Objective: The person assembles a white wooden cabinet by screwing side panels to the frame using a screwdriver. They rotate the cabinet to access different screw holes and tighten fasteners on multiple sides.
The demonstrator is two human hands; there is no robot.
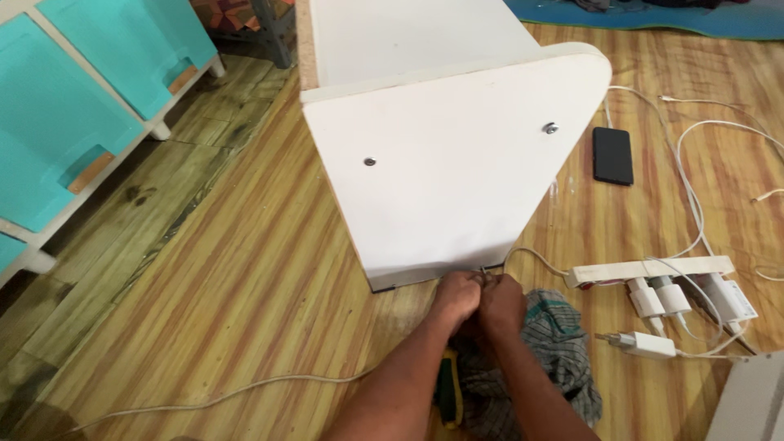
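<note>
A white wooden panel (445,175) with two screw heads lies on the wood-patterned floor, joined to another white board (408,33) behind it. My left hand (456,298) and my right hand (500,304) are pressed together at the panel's near edge, fingers closed around something small and dark that I cannot make out. A yellow-handled tool (447,392) lies under my left forearm, beside a checked cloth (555,351).
A white power strip (649,269) with several chargers and cables lies to the right. A black phone (612,155) rests beside the panel. Turquoise plastic drawers (90,90) stand at the left. A white cable (245,392) runs across the floor.
</note>
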